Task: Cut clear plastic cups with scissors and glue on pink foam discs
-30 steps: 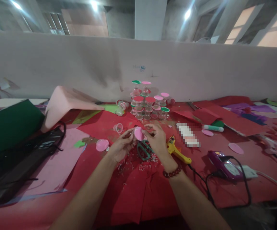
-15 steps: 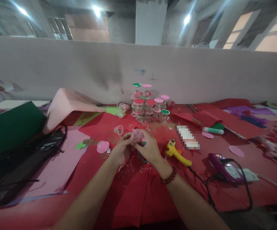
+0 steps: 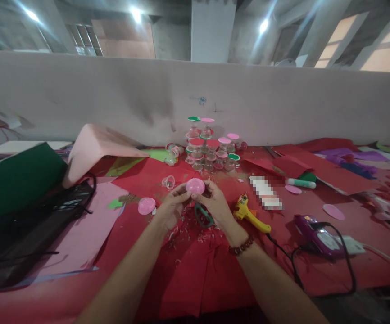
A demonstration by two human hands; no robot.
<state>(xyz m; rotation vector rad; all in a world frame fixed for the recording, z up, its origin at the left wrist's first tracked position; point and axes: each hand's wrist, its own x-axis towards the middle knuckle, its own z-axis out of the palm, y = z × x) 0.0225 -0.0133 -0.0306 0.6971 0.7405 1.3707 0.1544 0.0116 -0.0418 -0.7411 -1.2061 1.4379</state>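
Note:
Between my hands is a clear plastic cup piece with a round pink face, raised above the table. My left hand pinches its left edge, thumb in front. My right hand grips the right edge the same way. Below them lie green-handled scissors, blades not visible, among paper scraps. Left of my left hand a similar pink-faced piece rests on the red paper. Behind that hand, a clear cup lies tipped with scraps in it. A yellow glue gun is right of my right hand.
Stacked clear cup pieces with coloured discs stand near the wall. To the left are a black bag and green card. At right sit a marker, pink discs and a purple device with cables.
The piece in my hands has turned so that its pink round face shows towards me. My hands have shifted slightly, and more of the scissors is visible below.

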